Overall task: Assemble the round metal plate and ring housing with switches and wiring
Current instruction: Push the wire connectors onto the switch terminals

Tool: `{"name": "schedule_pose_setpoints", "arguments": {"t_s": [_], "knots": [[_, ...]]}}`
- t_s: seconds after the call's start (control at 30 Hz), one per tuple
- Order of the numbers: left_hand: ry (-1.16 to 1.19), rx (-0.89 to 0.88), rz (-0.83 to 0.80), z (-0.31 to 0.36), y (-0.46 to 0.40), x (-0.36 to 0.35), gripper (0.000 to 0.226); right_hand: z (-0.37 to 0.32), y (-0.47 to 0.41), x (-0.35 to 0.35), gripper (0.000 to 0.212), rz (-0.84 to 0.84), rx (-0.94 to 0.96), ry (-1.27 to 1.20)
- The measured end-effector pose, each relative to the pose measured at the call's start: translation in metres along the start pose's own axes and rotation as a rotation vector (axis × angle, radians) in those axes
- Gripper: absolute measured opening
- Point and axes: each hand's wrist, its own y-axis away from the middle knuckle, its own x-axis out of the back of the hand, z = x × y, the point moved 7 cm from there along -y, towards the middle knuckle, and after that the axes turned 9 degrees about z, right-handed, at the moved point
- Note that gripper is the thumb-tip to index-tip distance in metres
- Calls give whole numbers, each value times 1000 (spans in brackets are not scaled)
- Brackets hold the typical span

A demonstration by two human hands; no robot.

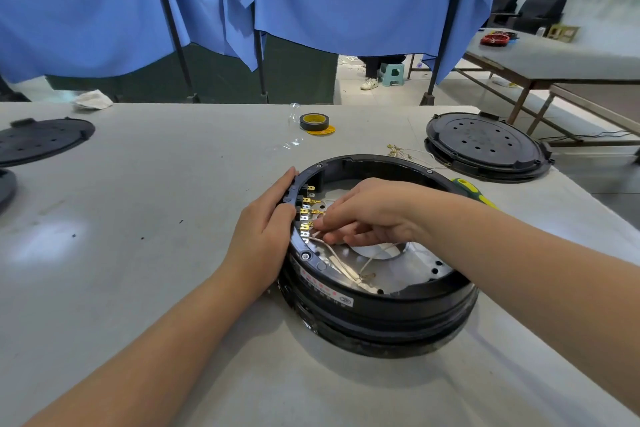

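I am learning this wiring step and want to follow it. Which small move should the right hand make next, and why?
Probably push the white wire end onto one of the bare terminals. The right hand has its fingertips at that terminal row inside the ring housing, and the left hand rests against the rim there. Whether a connector is pinched cannot be told.

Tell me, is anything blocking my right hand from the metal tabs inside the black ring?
Nothing visible does. The right hand is already inside the ring, fingertips at the white wire beside the metal tabs. The left hand rests outside, on the ring's rim.
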Motion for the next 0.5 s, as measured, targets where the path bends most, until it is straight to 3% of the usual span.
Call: {"name": "schedule_pose_setpoints", "arguments": {"t_s": [0.17, 0.5], "knots": [[9, -3, -9, 1, 0, -1, 64, 3, 0, 0, 2, 6, -32, -24], [11, 10, -4, 0, 0, -2, 64, 0, -3, 2, 8, 15, -12, 69]]}}
